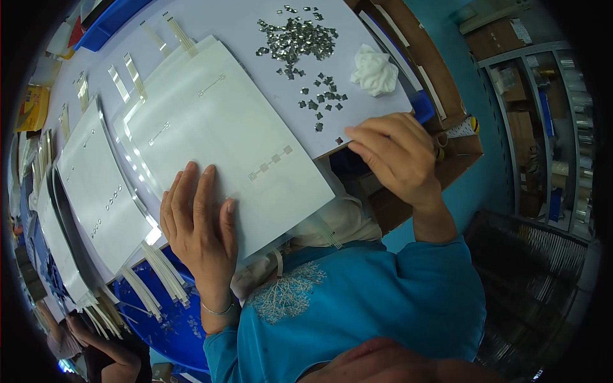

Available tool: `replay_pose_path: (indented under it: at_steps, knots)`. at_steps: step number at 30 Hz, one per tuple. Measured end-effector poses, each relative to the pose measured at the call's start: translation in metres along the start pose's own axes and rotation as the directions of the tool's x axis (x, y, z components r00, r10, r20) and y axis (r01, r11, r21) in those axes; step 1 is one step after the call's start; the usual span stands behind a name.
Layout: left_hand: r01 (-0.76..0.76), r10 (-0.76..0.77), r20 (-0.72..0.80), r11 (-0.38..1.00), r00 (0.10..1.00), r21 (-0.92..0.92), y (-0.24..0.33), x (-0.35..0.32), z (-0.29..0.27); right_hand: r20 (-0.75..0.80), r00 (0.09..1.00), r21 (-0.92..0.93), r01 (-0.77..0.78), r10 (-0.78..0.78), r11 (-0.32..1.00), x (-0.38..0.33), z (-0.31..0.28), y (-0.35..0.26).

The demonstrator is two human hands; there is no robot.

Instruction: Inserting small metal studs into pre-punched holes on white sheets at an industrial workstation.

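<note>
My left hand (199, 233) lies flat with spread fingers on the near left part of a stack of pale, translucent flexible sheets (223, 140). Printed pads and thin traces mark the top sheet, and striped flat tails stick out at its far and near ends. My right hand (402, 156) hovers at the table's right edge, thumb and forefinger drawn together in a pinch. Whatever may be between those fingertips is too small to make out. Just left of them a small dark metal piece (339, 140) lies on the table. Several like pieces (322, 96) are scattered beyond it.
Farther off is a heap of shiny metal pieces (297, 39), with a crumpled white cloth (374, 70) to its right. More sheet stacks (102, 198) lie at left, above a blue tub (182, 338). Cardboard boxes (440, 57) border the table's right side. Another person's arm (105, 348) shows lower left.
</note>
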State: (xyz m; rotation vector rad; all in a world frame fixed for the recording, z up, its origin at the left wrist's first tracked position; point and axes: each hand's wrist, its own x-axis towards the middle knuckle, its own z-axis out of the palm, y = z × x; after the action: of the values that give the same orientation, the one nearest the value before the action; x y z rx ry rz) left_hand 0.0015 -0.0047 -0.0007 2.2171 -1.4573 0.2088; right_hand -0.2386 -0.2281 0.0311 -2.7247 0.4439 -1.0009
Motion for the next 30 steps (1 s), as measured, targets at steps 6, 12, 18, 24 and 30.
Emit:
replay_pose_path:
  at_steps: [6, 12, 18, 24, 30]
  knots:
    - [-0.001, 0.001, 0.001, 1.0, 1.0, -0.014, 0.003, 0.002, -0.001, 0.027, 0.996, -0.038, 0.087, -0.087, 0.995, -0.011, 0.011, 0.008]
    - [0.003, -0.003, 0.006, 1.0, 1.0, 0.019, 0.014, 0.011, -0.001, 0.078, 0.996, -0.193, 0.067, -0.053, 0.979, -0.007, 0.01, -0.01]
    - [-0.011, 0.009, -0.013, 0.977, 1.0, -0.214, 0.003, 0.007, -0.012, 0.141, 0.99, -0.197, 0.003, 0.026, 0.98, -0.002, 0.008, -0.02]
    - [0.006, 0.0, 0.033, 0.983, 0.999, -0.182, -0.002, -0.004, -0.029, 0.084, 0.992, 0.101, -0.097, 0.089, 0.99, 0.021, 0.027, -0.057]
    - [0.02, -0.035, -0.064, 0.974, 0.997, -0.225, -0.001, 0.009, -0.012, 0.183, 0.981, 0.269, 0.008, -0.06, 0.963, 0.049, 0.073, -0.095]
